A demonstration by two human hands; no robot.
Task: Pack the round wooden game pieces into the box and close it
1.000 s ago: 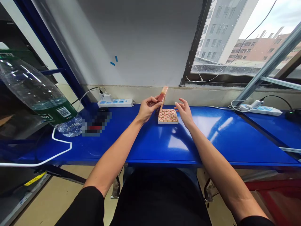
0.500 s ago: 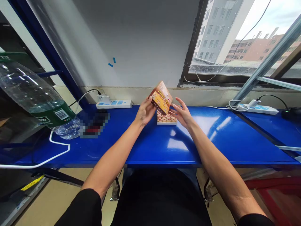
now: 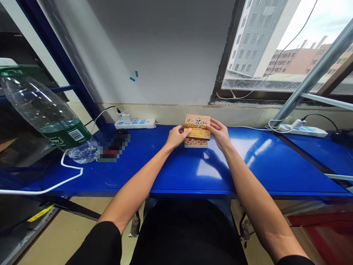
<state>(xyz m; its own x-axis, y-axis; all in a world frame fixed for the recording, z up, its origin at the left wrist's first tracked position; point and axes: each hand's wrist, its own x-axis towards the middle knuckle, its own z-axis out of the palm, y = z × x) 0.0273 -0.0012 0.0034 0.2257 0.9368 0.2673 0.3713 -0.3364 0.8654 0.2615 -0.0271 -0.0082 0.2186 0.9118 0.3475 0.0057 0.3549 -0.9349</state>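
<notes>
A printed box lid (image 3: 196,129) marked "Chinese chess" is held between my two hands, its picture side facing up toward me. My left hand (image 3: 177,138) grips its left edge, thumb on the top face. On the right edge, my right hand (image 3: 219,134) holds it the same way, fingers behind. Beneath the lid is a white box tray (image 3: 196,146) on the blue table. One row of round Chinese chess pieces (image 3: 196,142) shows in front of the lid; the lid covers the others.
At the left stands a large clear water bottle (image 3: 63,121) with a green label. White power strips (image 3: 143,123) lie along the wall, left and right. A blurred dark object (image 3: 114,147) sits beside the bottle. The blue table (image 3: 176,176) ends near my body.
The lid was tilted in my left hand, with my right hand's fingers spread beside it. Now it is level and squared over the tray, and my right hand has closed on it.
</notes>
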